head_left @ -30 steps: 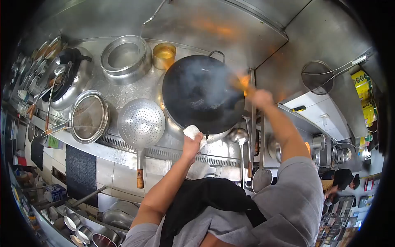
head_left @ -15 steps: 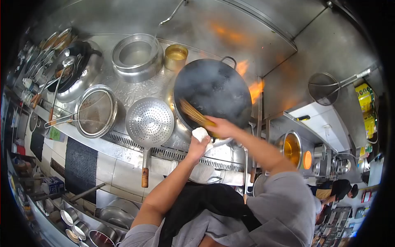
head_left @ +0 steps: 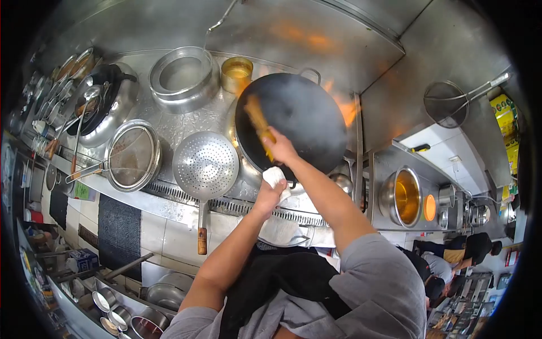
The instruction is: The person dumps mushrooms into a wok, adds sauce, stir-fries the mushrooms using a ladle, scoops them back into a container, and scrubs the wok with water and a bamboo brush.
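A large black wok (head_left: 307, 121) steams over the burner, tilted a little, with flames at its right rim. My left hand (head_left: 270, 195) is closed around a white cloth (head_left: 275, 178) at the wok's near edge; the cloth hides whatever handle is under it. My right hand (head_left: 280, 148) grips a bamboo wok brush (head_left: 258, 117) by its yellow end, over the left part of the wok. The brush's bristles are blurred by motion. Smoke veils the wok's inside.
Left of the wok lies a perforated strainer ladle (head_left: 206, 164). Behind it stand a steel pot (head_left: 183, 76) under a tap and a small oil-filled pot (head_left: 237, 73). A fine mesh strainer (head_left: 132, 155) rests on a bowl. Oil fills a basin (head_left: 403, 195) at right. Other people work at far right.
My right hand has moved up and left with the wok brush, which now points more steeply upward. More smoke covers the wok. The left hand stays at the near edge.
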`<state>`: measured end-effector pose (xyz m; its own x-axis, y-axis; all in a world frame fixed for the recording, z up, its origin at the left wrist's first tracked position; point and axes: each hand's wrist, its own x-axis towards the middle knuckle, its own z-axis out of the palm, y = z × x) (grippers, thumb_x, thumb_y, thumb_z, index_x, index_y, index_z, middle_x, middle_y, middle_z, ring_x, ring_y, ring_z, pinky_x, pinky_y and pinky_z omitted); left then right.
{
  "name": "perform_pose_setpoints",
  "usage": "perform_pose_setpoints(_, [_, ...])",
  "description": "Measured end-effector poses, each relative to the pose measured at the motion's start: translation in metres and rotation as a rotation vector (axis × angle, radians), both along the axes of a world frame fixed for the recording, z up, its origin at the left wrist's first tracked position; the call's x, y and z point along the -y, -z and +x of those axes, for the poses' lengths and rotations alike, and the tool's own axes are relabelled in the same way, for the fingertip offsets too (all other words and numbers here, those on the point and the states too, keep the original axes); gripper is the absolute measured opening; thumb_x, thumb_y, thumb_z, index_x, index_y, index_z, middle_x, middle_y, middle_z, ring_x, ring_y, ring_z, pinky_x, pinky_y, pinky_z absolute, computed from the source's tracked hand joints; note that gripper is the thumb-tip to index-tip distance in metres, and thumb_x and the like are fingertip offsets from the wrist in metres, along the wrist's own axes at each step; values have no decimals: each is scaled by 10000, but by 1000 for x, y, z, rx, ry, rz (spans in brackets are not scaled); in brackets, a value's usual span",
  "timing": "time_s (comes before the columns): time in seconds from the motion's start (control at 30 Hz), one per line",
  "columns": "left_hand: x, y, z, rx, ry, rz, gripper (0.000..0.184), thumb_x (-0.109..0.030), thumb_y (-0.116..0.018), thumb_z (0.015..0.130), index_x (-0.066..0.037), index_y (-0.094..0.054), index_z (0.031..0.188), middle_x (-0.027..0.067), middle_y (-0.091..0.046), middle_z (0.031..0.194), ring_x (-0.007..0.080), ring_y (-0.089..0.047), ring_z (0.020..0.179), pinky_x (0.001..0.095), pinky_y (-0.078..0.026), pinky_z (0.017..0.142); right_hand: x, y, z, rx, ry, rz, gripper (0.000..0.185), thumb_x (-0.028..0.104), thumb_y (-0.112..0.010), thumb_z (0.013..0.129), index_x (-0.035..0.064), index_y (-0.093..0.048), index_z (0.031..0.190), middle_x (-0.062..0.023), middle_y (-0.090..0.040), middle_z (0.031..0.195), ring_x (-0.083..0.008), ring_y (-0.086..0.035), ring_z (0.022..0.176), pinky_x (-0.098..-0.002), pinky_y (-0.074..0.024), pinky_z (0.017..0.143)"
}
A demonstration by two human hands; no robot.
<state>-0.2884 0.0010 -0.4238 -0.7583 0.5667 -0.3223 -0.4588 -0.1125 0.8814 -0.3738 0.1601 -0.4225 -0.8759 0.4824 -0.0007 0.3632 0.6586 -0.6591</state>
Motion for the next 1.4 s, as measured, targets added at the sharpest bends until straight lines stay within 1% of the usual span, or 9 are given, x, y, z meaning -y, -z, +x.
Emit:
perform_pose_setpoints(0.13, [16, -22, -6, 104, 208, -89, 326, -334, -587, 957, -92, -506, 1161, 28, -617, 897, 122, -593, 690, 299, -469, 507, -89, -78, 89, 411, -236, -69, 509, 492, -566, 895, 229, -552, 1329, -190, -634, 1203, -333, -631, 1069, -415, -489, 898])
perform_pose_setpoints(0.2, [25, -11, -9, 167, 182, -89, 352, -348, -587, 956, -90, -511, 1183, 39, -622, 934, 129, -607, 752, 305, -501, 598, -194, -106, 118, 658, 139, 612, 593, 625, -484, 865, 189, -623, 1242, -130, -674, 1140, -295, -649, 1042, -433, -506, 851])
perform_pose_setpoints(0.33, [118, 10, -18, -113, 104, -80, 545, -16, -610, 769, -2, -459, 1292, 108, -603, 1134, 218, -593, 1055, 345, -479, 906, -196, -225, 207, 63, 728, 43, 587, 508, -557, 898, 182, -500, 1383, -168, -666, 1128, -288, -645, 1048, -405, -506, 891])
perform_pose_setpoints(0.53, [187, 72, -10, -553, 215, -662, 523, -7, -692, 698, -27, -544, 1200, 168, -649, 1051, 295, -637, 978, 381, -483, 851, -90, -46, 360, -350, 624, -407, 662, 440, -576, 934, 35, -413, 1432, -167, -539, 1352, -262, -474, 1284, -354, -334, 1090])
perform_pose_setpoints(0.73, [171, 71, 36, -726, -25, -905, 619, -42, -743, 684, -33, -498, 1253, 211, -654, 1032, 375, -637, 969, 431, -487, 840, -1, 96, 427, 16, 377, -398, 591, 333, -566, 961, 122, -361, 1474, -130, -620, 1165, -157, -616, 921, -289, -513, 732])
perform_pose_setpoints(0.9, [169, 92, 48, -818, -55, -1015, 694, -40, -709, 724, 0, -409, 1349, 231, -586, 1228, 383, -591, 1093, 440, -461, 931, -21, 54, 429, 280, 222, -589, 629, 376, -545, 945, 154, -306, 1484, -198, -644, 1055, -231, -571, 445, -372, -496, 448])
perform_pose_setpoints(1.07, [119, 63, 162, -1013, -170, -817, 490, 42, -639, 768, -21, -519, 1239, 161, -594, 1217, 341, -565, 1100, 410, -442, 956, -66, 33, 501, 302, 355, 59, 360, 247, -630, 875, 110, -524, 1191, -214, -550, 1117, -428, -562, 1048, -514, -495, 847])
perform_pose_setpoints(1.17, [50, 61, 278, -1347, 393, -505, 328, 39, -594, 741, -41, -618, 1058, 174, -590, 1186, 369, -499, 1212, 428, -392, 1041, -76, 54, 523, 333, 355, 69, 390, 171, -664, 835, 103, -469, 1166, -214, -509, 1131, -450, -550, 1048, -530, -493, 852])
perform_pose_setpoints(1.4, [-44, 108, 349, -997, 330, -479, 312, 24, -591, 750, -20, -632, 1056, 224, -554, 1138, 386, -516, 1123, 452, -436, 971, -115, 65, 505, 331, 492, -141, 559, 112, -596, 776, 93, -347, 1276, -326, -624, 1017, -499, -597, 969, -541, -467, 869])
